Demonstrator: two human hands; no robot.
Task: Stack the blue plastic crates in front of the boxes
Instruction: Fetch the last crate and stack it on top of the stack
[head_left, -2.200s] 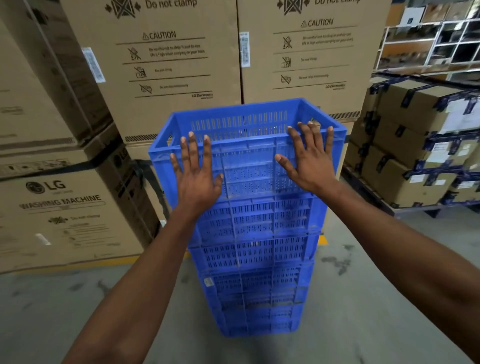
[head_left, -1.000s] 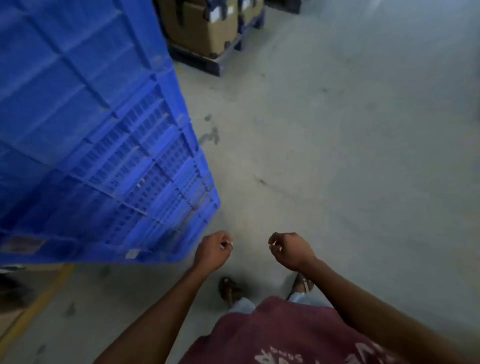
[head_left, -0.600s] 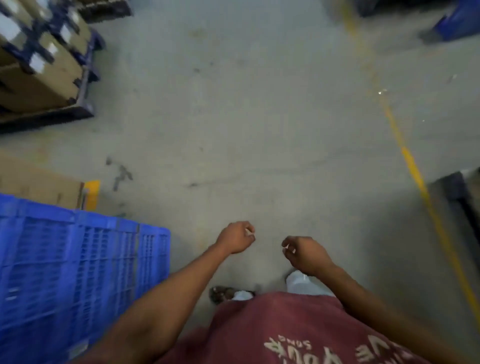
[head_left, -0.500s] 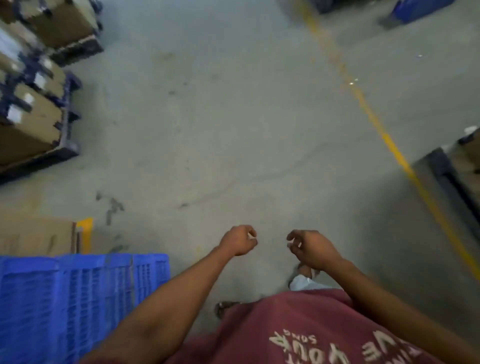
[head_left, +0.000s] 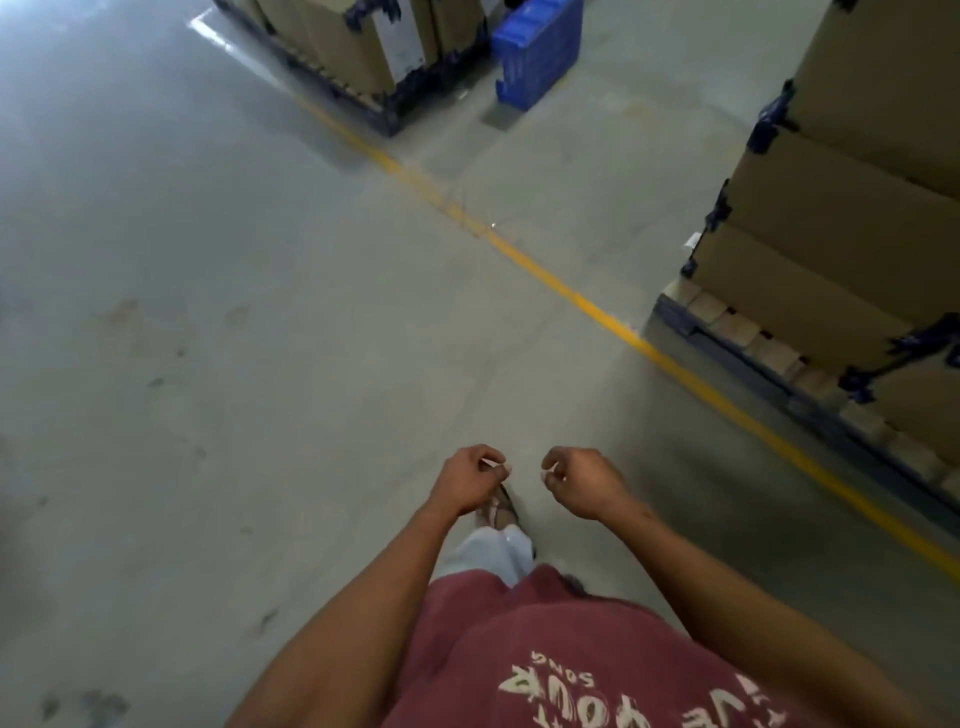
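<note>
Blue slatted plastic crate (head_left: 537, 49) stands far ahead on the grey concrete floor (head_left: 208, 312), just beside a pallet of brown cardboard boxes with dark corner straps (head_left: 363, 47). Both hands hang low and well apart from it, near each other over the floor: the left hand (head_left: 467, 480) and the right hand (head_left: 582, 483) each have loosely curled fingers holding nothing. A painted yellow floor line (head_left: 571, 299) runs diagonally past a second stack of strapped cardboard boxes on a dark pallet (head_left: 831, 249) at right. A maroon printed shirt (head_left: 571, 660) fills the lower edge.

Both forearms low before the waist, left hand (head_left: 470, 480) and right hand (head_left: 582, 480) loosely curled, empty
</note>
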